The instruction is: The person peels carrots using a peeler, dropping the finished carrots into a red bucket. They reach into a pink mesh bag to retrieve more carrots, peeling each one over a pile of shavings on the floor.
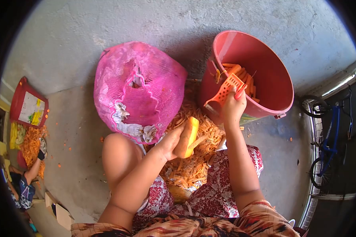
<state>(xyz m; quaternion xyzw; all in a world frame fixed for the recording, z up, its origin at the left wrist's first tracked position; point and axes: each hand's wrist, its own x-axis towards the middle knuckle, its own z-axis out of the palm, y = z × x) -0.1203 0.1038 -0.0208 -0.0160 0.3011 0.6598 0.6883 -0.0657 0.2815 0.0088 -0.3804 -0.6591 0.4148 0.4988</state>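
My left hand (171, 143) is closed round a thick orange carrot (188, 136), which shows a paler yellow strip along its side. In my right hand (234, 106) is an orange plastic peeler (224, 91) with a perforated body, held at the near rim of a red bucket (261, 47). Peeled carrots (243, 77) lie inside that bucket. The peeler and the held carrot are apart. Beneath my hands, a heap of orange peelings (186, 170) lies between my knees.
A pink mesh sack (140, 91) with paper in it stands by the wall. At the left are another red bucket (17, 102), more peelings (32, 146), and another person's legs (31, 172). A blue bicycle (332, 138) is at the right.
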